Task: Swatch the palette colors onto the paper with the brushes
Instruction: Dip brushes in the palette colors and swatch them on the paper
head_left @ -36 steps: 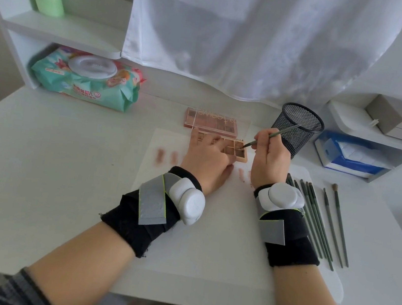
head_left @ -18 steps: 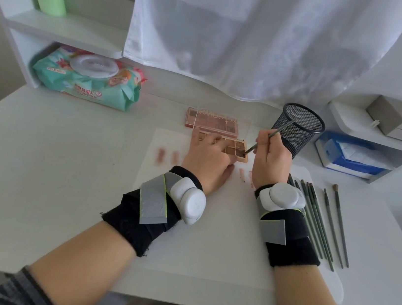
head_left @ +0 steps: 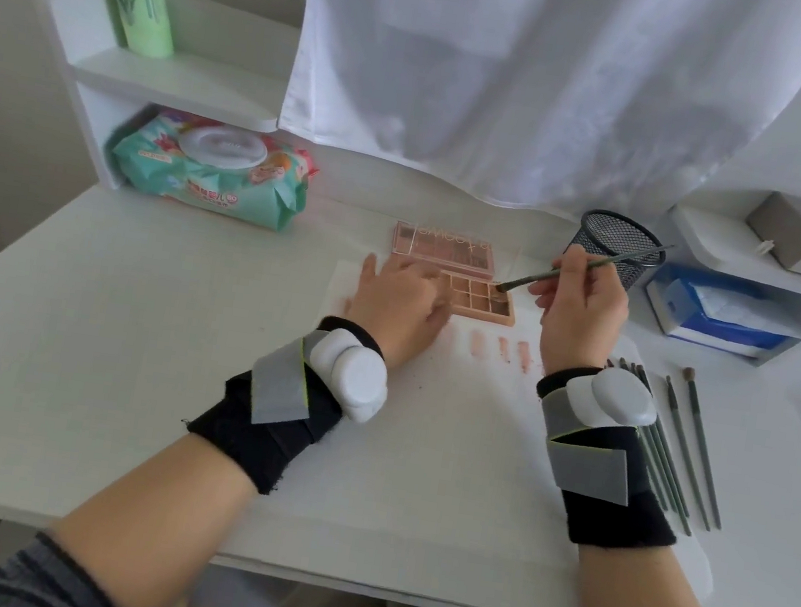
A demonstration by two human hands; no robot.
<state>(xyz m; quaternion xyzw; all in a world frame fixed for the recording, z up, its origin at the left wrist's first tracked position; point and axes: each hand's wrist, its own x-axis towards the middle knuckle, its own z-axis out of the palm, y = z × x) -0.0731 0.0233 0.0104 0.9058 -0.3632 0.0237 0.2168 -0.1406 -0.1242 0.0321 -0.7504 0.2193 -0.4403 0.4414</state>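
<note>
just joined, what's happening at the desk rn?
A person is swatching an eyeshadow palette. The right hand pinches a brush with its tip in a pan at the palette's far right corner. The left hand lies flat on the palette's left side. Several swatches already mark the paper; spare brushes lie to the right.

Taking the eyeshadow palette point(head_left: 478, 300) as landmark: left of it the white surface point(head_left: 137, 333) lies bare up to the wet-wipes pack point(head_left: 211, 173). To its right the black mesh cup point(head_left: 620, 246) stands near, and a row of spare brushes point(head_left: 677, 445) lies nearer the person. Behind it hangs the white cloth point(head_left: 521, 88). The left hand point(head_left: 399, 298) covers its left end.
</note>
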